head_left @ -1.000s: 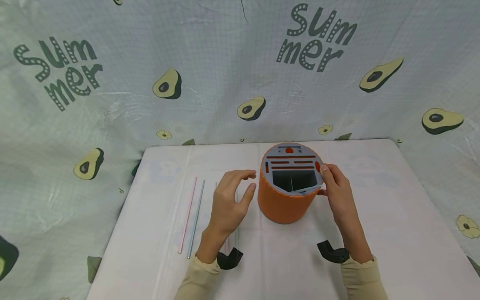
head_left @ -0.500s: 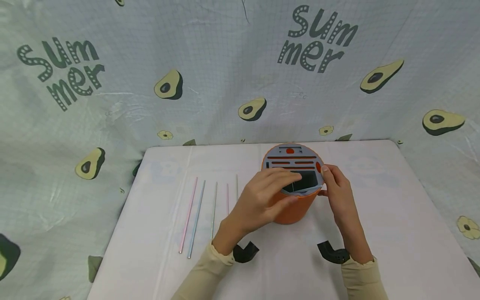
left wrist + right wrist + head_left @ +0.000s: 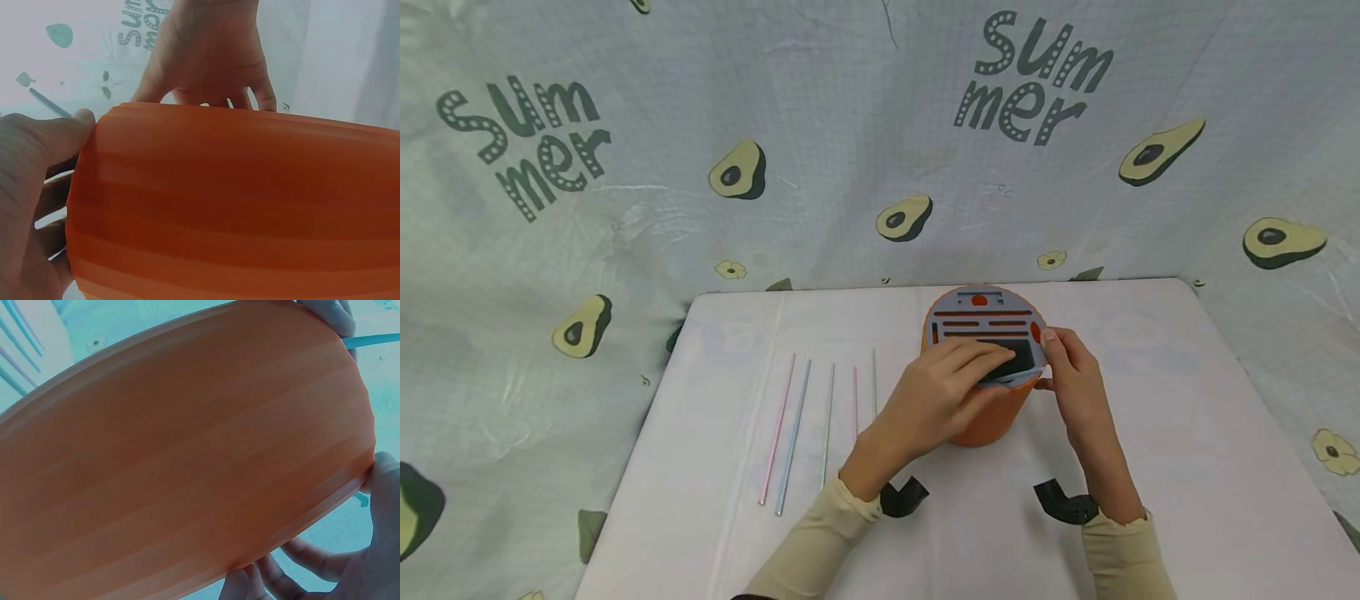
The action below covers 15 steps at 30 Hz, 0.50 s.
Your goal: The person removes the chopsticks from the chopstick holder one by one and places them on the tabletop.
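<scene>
An orange round container (image 3: 988,421) stands upright on the table. Its grey top panel (image 3: 976,304) has narrow slots and a dark opening (image 3: 1017,367). My right hand (image 3: 1072,377) grips the container's right side, thumb at the rim and fingers against the wall. My left hand (image 3: 932,392) comes across the near left; its fingers reach over the opening, and the thumb is at the near rim. A gap shows between thumb and fingertips in the head view. A thin blue stick (image 3: 375,340) juts out by the rim beside the left thumb; its other end is hidden.
Left of the container, several thin pastel sticks lie roughly side by side on the white table, among them a pink stick (image 3: 777,429) and a blue stick (image 3: 793,437). A hanging cloth (image 3: 820,108) with avocado prints stands behind the table (image 3: 1150,467).
My left hand has moved right, from beside the container to over its opening, uncovering more of the sticks on the table. My right hand has stayed at the rim.
</scene>
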Available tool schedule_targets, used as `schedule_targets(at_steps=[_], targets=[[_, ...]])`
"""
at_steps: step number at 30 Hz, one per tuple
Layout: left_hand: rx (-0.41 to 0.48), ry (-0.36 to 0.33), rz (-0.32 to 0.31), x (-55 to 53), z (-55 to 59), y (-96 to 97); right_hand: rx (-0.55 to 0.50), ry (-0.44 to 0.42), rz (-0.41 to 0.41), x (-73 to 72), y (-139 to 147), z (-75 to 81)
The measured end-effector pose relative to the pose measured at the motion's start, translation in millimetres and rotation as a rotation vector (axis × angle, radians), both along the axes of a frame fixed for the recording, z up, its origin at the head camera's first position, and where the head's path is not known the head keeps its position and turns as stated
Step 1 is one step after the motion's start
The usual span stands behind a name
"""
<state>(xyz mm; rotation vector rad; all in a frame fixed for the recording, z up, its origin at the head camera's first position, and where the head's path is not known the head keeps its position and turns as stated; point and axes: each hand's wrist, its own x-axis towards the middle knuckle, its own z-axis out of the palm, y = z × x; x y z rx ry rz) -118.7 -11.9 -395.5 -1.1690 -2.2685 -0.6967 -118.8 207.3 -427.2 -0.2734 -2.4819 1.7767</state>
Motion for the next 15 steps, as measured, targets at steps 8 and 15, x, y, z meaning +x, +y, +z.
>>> schedule_targets(at_steps=[8,15], targets=[[-0.018,-0.131,-0.005,1.1,4.3,4.0,0.002,0.002,-0.004,0.5,0,0.7],[-0.018,-0.288,0.009,2.8,11.6,6.8,-0.008,-0.007,-0.012,0.4,-2,0.5]])
